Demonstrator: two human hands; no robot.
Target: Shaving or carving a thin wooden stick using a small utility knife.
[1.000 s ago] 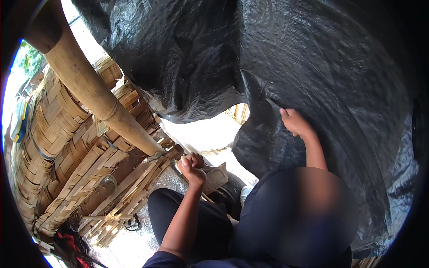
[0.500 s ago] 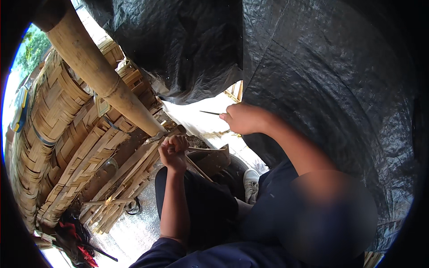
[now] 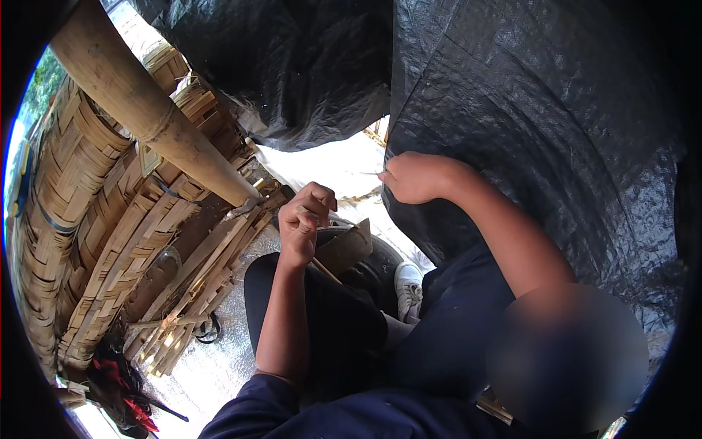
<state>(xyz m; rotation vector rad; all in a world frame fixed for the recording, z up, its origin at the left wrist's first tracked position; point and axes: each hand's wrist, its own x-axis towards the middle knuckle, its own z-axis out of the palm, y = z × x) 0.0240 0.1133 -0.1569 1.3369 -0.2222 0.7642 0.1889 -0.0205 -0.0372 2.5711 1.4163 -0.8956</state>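
Thick bamboo pole (image 3: 128, 91) slanting, upper left. Woven bamboo panels (image 3: 77, 175) beside it. Red-and-black bundle (image 3: 121, 391), lower left. Green foliage (image 3: 44, 77) outside. Black sheeting (image 3: 541, 80), right side.

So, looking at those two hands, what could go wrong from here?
The right hand pinches a thin tool that sticks out leftward; it might prick the left hand if the two meet. The black sheet hangs close by, so the tool could perhaps snag it. Wood strips lie piled near the person's leg; their ends might scrape it.
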